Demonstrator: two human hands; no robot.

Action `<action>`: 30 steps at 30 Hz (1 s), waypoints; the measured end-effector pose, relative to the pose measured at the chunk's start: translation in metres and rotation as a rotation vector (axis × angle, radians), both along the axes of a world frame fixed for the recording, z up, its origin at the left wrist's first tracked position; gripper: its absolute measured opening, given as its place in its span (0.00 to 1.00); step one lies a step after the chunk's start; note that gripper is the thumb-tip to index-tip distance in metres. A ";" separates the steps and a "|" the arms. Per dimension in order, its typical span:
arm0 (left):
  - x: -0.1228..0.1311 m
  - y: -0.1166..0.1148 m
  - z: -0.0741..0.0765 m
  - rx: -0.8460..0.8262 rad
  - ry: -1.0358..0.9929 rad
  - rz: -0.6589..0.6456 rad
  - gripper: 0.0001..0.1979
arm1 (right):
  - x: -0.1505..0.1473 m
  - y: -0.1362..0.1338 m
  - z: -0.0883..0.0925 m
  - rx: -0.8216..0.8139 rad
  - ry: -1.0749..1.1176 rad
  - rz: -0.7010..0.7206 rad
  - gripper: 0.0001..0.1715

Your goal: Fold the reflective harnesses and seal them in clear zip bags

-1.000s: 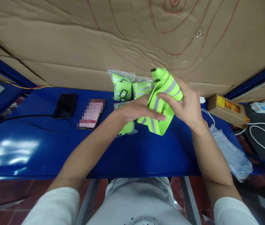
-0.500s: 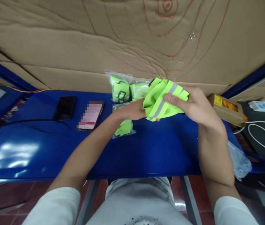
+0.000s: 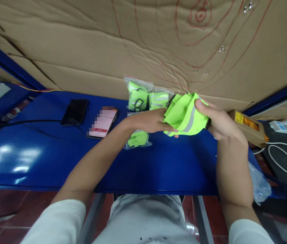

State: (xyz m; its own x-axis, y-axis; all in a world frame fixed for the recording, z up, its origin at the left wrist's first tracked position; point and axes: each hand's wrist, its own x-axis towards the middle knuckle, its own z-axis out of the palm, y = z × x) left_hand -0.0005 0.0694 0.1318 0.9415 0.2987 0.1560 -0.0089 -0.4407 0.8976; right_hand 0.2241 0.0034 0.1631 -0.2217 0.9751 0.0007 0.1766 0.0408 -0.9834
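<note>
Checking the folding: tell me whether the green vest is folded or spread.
Folded: the vest is a compact, layered bundle gripped between the left hand and the right hand.

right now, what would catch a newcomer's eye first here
The neon reflective cloth stands out first, bunched between the left hand and right hand above the blue table. Just behind it, bagged neon pieces sit at the cardboard wall, which is scrawled with red lines. A dark phone and a lit phone lie further left on the table.
</note>
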 end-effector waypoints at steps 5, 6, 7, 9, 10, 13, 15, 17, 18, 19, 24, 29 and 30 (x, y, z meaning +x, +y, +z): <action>0.003 -0.016 0.010 -0.162 -0.084 0.061 0.13 | -0.005 0.007 -0.009 0.431 -0.172 -0.271 0.20; 0.003 -0.019 0.012 -0.174 -0.103 0.091 0.12 | -0.006 0.009 -0.010 0.467 -0.175 -0.264 0.18; 0.003 -0.020 0.014 -0.181 -0.114 0.115 0.12 | -0.007 0.010 -0.010 0.490 -0.188 -0.245 0.16; 0.004 -0.020 0.014 -0.210 -0.120 0.148 0.13 | -0.007 0.008 -0.008 0.545 -0.246 -0.234 0.18; 0.005 -0.019 0.013 -0.225 -0.121 0.155 0.14 | -0.007 0.006 -0.005 0.558 -0.270 -0.237 0.21; 0.009 -0.015 0.005 -0.204 -0.135 0.150 0.12 | -0.007 -0.002 0.001 0.509 -0.321 -0.175 0.27; 0.010 -0.013 -0.001 -0.154 -0.145 0.151 0.09 | -0.006 -0.005 0.003 0.492 -0.369 -0.108 0.24; 0.010 -0.012 -0.005 -0.127 -0.138 0.154 0.08 | -0.006 -0.004 0.003 0.518 -0.426 -0.040 0.24; 0.010 -0.012 -0.006 -0.125 -0.123 0.153 0.09 | -0.005 -0.003 0.002 0.528 -0.443 -0.004 0.25; 0.009 -0.012 -0.007 -0.130 -0.103 0.155 0.12 | -0.005 -0.002 0.002 0.532 -0.450 0.034 0.25; 0.012 -0.015 -0.008 -0.416 -0.146 0.171 0.33 | -0.002 0.001 0.002 0.616 -0.455 0.117 0.25; 0.020 -0.022 -0.006 -0.542 -0.320 0.351 0.31 | -0.010 -0.005 0.005 0.777 -0.638 0.071 0.30; 0.020 -0.024 -0.004 -0.520 -0.315 0.397 0.30 | -0.011 -0.006 0.005 0.789 -0.667 0.064 0.32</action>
